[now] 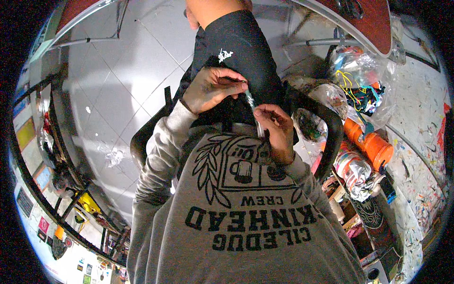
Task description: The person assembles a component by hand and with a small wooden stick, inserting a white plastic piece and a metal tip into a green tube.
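Note:
Over my lap, a thin, pale, shiny strip (250,99) that looks like clear plastic stretches between my two hands. Its exact kind is too small to tell. The upper end is pinched between the thumb and fingertips of my left hand (213,90). Lower down and to the right, my right hand (277,128) has its thumb and fingers closed on the strip, and a lower piece shows beside that palm. Black shorts (255,52) lie behind the strip, and my grey printed sweatshirt (255,208) fills the lower middle.
Dark chair armrests (333,128) curve around me. At the right are a clear plastic bag (366,85) of mixed items, orange containers (373,146) and a skateboard deck (369,213). A reddish-brown tabletop (366,23) juts in at the top right. Shelving (61,220) stands at the left, beside a tiled floor (113,90).

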`<control>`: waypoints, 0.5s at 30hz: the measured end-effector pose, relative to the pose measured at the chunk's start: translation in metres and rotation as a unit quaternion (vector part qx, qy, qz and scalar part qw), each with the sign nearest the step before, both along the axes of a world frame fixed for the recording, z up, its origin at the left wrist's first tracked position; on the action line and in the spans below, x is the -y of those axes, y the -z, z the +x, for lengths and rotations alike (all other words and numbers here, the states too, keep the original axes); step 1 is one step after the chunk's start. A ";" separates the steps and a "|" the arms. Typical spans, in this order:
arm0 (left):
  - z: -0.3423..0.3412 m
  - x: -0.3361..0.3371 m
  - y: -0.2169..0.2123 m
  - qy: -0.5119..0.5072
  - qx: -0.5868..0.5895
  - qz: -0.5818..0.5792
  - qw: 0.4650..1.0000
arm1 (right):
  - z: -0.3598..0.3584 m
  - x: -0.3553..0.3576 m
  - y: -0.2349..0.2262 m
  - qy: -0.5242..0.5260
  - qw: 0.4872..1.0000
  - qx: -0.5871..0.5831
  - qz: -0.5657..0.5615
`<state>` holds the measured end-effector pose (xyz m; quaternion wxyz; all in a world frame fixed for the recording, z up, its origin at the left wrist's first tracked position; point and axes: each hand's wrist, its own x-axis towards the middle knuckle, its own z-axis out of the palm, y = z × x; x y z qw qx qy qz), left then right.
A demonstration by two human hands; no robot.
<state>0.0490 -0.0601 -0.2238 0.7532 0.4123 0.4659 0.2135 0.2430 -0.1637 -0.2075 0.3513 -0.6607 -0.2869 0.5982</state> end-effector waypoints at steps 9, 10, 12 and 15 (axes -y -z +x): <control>-0.002 0.006 0.019 -0.019 0.038 0.026 0.999 | -0.004 -0.004 0.001 0.010 1.000 -0.026 -0.014; -0.002 0.007 0.018 -0.012 0.025 0.044 0.999 | -0.004 -0.003 0.006 0.011 0.999 -0.035 -0.014; -0.002 0.009 0.016 -0.009 0.012 0.069 0.997 | -0.004 -0.004 0.007 0.011 0.999 -0.042 -0.021; -0.002 0.010 0.016 -0.010 0.005 0.087 0.996 | -0.006 -0.006 0.004 0.013 0.998 -0.041 -0.035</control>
